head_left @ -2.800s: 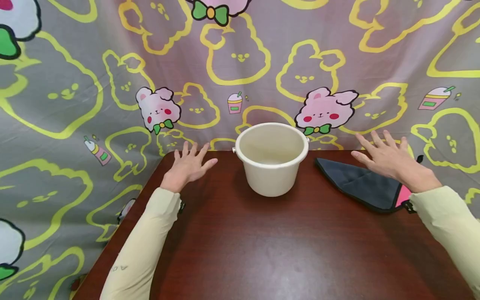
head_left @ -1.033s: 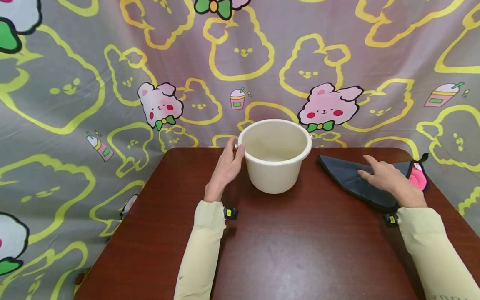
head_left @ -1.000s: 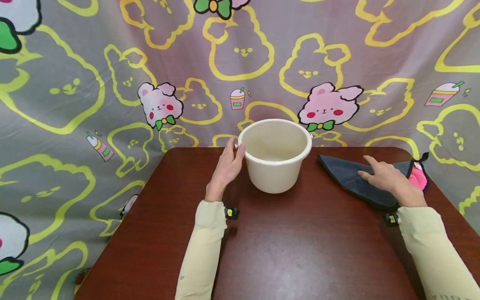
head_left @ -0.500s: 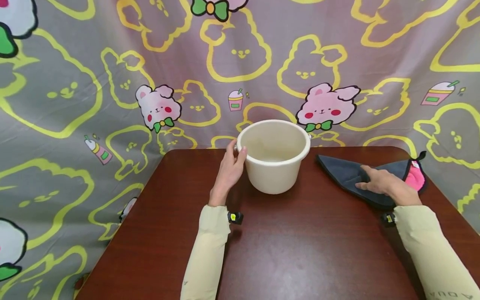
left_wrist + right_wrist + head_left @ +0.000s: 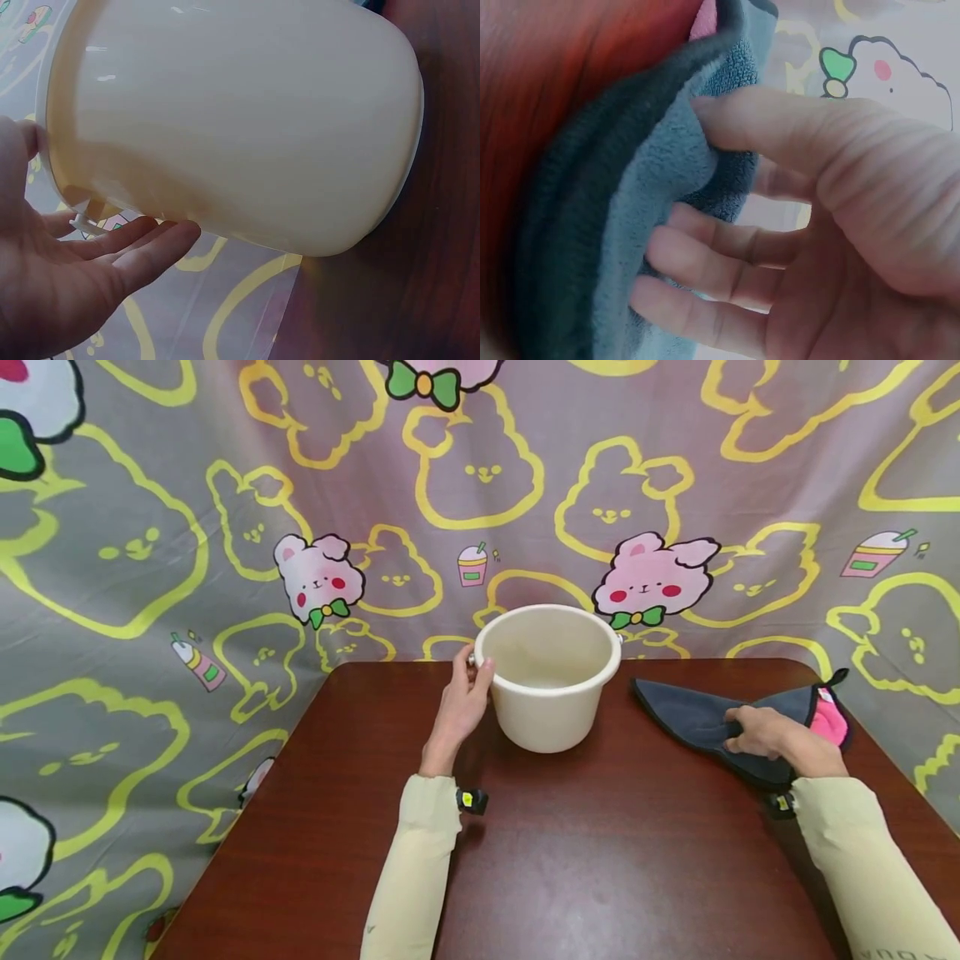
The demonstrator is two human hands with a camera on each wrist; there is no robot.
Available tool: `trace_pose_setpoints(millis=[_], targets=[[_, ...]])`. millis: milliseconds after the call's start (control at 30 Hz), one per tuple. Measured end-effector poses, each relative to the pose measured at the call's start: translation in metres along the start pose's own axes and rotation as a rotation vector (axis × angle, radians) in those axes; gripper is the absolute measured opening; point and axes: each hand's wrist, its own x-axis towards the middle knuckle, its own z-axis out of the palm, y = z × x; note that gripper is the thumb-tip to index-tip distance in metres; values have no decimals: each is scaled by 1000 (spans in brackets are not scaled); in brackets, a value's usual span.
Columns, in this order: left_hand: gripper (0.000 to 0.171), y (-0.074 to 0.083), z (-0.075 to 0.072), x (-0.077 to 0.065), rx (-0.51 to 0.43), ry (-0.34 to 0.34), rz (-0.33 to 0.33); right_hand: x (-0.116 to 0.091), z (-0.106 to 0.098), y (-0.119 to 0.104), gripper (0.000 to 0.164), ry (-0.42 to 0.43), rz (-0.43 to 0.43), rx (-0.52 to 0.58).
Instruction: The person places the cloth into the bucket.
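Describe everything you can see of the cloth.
The cloth is dark blue-grey, plush-looking and black-edged, with pink, a small white tag and a black loop at its right end. It lies spread but creased on the table, right of the bucket and apart from it. The right hand pinches a raised fold between thumb and fingers.

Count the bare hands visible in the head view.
2. The left hand is at the left rim of the cream plastic bucket; the right hand pinches the dark grey fuzzy cloth on the glossy red-brown table. No others show.
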Motion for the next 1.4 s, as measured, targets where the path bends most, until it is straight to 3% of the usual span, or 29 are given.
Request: trace_pose_setpoints(millis=[200,500,700,900,1200,1400], targets=[[56,-2,1,1,-31,15,1,-1,1,3,40,80,-75,9],[53,2,4,-1,-48,23,-2,-12,-7,13,28,279,-110,23],[53,3,4,0,-98,8,-14,-14,-12,11,27,559,-134,-21],[53,2,3,0,-101,17,-15,-17,-10,-2,24,862,-174,83],[54,2,4,3,-121,-2,-16,-30,-20,-25,24,1069,-220,172],[53,0,4,5,-135,5,-24,-33,-35,-43,20,1207,-319,160]])
